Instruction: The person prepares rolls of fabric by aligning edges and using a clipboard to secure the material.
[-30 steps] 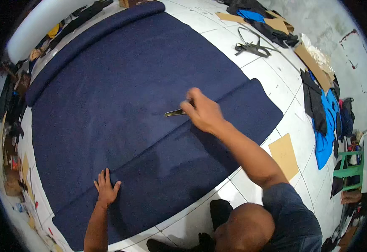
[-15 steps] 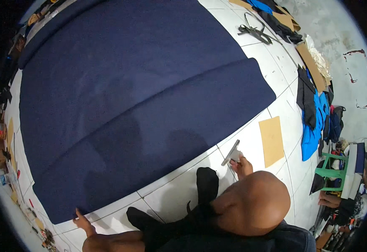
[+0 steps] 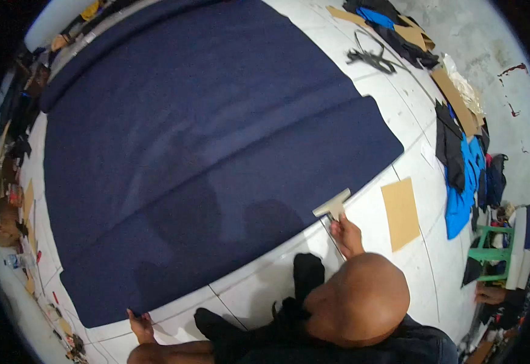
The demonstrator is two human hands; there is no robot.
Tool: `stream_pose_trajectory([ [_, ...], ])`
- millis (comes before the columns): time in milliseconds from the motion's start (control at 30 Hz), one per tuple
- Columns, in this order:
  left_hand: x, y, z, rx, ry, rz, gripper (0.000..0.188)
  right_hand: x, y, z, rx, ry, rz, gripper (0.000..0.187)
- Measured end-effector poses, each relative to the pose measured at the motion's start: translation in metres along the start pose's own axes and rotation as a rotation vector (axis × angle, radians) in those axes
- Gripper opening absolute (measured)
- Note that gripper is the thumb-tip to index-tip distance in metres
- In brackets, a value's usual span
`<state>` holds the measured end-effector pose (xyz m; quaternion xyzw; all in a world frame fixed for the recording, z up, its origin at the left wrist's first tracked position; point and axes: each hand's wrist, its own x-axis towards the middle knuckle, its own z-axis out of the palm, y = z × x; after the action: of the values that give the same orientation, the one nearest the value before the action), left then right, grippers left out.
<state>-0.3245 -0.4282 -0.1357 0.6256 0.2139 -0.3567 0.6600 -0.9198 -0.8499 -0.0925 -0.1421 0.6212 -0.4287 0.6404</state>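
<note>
A large navy fabric (image 3: 204, 139) lies spread flat over the white tiled floor (image 3: 259, 285). My right hand (image 3: 347, 233) is at its near right edge, shut on the stem of a pale T-shaped ruler (image 3: 333, 205) whose crossbar touches the fabric's border. My left hand (image 3: 140, 321) rests at the fabric's near left corner, fingers apart on the floor and the cloth's edge, holding nothing. A head and dark-clothed shoulders (image 3: 356, 306) fill the lower middle, and dark legs (image 3: 277, 303) stretch between my hands.
A tan cardboard sheet (image 3: 401, 212) lies right of the ruler. Blue and black garments (image 3: 462, 182), more cardboard (image 3: 453, 97) and a green stool (image 3: 492, 252) line the right side. Dark straps (image 3: 371, 57) lie far right. Another person's hand (image 3: 489, 294) shows lower right. Clutter (image 3: 10, 200) edges the left.
My right hand has left the middle of the fabric and now grips the T-shaped ruler at the near edge. My left hand has slid from the cloth back to its near left corner.
</note>
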Motion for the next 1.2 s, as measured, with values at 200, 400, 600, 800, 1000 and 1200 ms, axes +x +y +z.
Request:
stream_pose_trajectory([
  [200,0.014,-0.012,-0.004,-0.099,0.029,0.096,0.039,0.022,-0.047,-0.014,-0.403,-0.012,-0.01,0.04],
  [400,0.005,-0.013,0.03,-0.179,0.118,0.056,0.043,0.115,-0.037,-0.04,-0.21,0.012,-0.01,0.032],
  [600,0.025,-0.04,-0.06,-0.313,0.062,-0.028,0.043,0.085,-0.053,-0.049,-0.368,-0.021,-0.077,0.026],
  [800,-0.041,-0.096,-0.043,-0.342,0.177,-0.072,0.042,0.009,-0.027,-0.086,-0.212,-0.001,0.028,0.034],
  [1000,-0.087,-0.061,-0.031,-0.314,0.217,0.068,0.041,-0.076,-0.03,-0.078,-0.3,-0.254,0.304,0.04],
  [1200,-0.097,0.068,0.019,-0.149,0.153,0.311,0.038,0.004,-0.163,-0.01,-0.141,-0.051,-0.349,0.046],
])
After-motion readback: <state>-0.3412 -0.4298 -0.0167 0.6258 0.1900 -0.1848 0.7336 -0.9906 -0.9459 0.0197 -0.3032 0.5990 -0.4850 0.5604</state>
